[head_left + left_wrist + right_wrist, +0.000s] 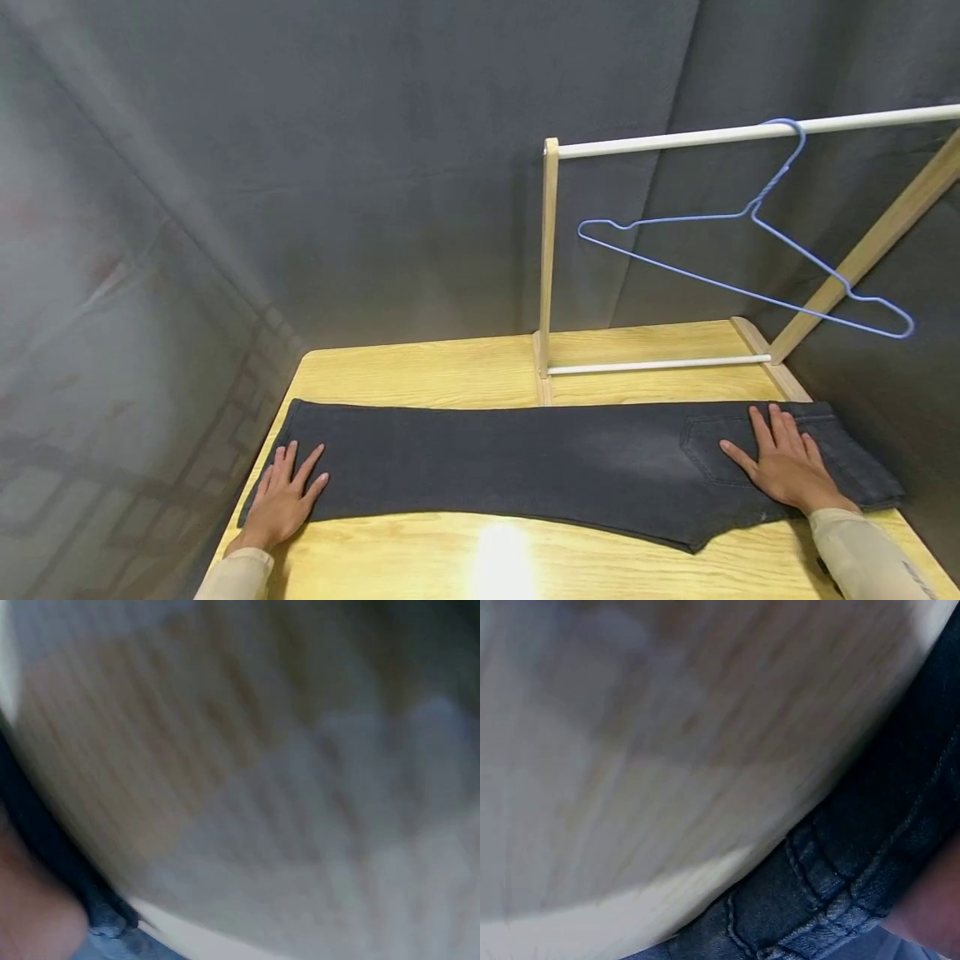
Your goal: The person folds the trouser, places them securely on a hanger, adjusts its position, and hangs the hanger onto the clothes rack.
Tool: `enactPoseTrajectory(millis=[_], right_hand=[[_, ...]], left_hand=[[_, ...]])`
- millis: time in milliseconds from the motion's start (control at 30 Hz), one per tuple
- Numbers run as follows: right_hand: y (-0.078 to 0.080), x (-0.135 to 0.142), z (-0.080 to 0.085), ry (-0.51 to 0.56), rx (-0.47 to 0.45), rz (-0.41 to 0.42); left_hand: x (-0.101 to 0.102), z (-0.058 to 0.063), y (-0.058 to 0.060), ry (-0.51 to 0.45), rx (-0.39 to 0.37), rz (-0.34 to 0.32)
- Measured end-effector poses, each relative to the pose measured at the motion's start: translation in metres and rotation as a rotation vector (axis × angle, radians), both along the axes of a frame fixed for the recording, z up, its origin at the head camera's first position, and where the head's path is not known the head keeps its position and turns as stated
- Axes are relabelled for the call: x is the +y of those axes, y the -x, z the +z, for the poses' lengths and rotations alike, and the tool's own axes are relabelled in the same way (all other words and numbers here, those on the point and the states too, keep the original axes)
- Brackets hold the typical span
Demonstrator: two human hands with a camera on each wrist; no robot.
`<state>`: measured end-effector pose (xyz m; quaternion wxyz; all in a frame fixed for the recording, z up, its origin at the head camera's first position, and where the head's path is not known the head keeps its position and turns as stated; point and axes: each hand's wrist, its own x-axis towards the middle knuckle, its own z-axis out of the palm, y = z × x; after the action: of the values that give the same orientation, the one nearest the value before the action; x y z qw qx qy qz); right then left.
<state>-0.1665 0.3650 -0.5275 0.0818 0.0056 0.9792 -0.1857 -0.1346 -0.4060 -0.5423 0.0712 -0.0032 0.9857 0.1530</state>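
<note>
Dark jeans point(487, 458), folded lengthwise with one leg over the other, lie flat across the table in the head view. At their left end, near the hems, my left hand point(279, 504) rests with spread fingers on the cloth. My right hand point(787, 471) lies flat over the back pocket near the waist end, fingers straight. Only a dark edge of the jeans point(45, 817) and a blurred bit of skin show in the left wrist view. Stitched seams of the jeans point(840, 862) appear in the right wrist view beside part of my hand.
Behind the jeans stands a wooden rack point(550, 258) with a white top rail point(675, 139). A blue wire hanger point(697, 279) hangs from that rail. The pale wooden table point(390, 375) is bordered by grey curtains point(420, 167) at the back and sides.
</note>
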Motion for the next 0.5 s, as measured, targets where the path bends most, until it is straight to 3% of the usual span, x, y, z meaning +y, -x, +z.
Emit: enactPoseTrajectory(millis=[167,333,433,500], right_hand=[[0.002,-0.005,0.003,0.013,-0.01,0.001],[0.004,-0.005,0.004,0.011,0.004,0.003],[0.004,-0.005,0.005,0.013,0.003,0.004],[0.004,-0.005,0.005,-0.003,0.007,0.002]], left_hand=[[-0.005,0.011,-0.001,0.041,-0.07,0.194],[-0.016,0.023,0.004,-0.067,-0.038,0.382],[-0.027,0.031,0.008,-0.14,0.012,0.438],[-0.034,0.037,0.009,-0.2,-0.012,0.473]])
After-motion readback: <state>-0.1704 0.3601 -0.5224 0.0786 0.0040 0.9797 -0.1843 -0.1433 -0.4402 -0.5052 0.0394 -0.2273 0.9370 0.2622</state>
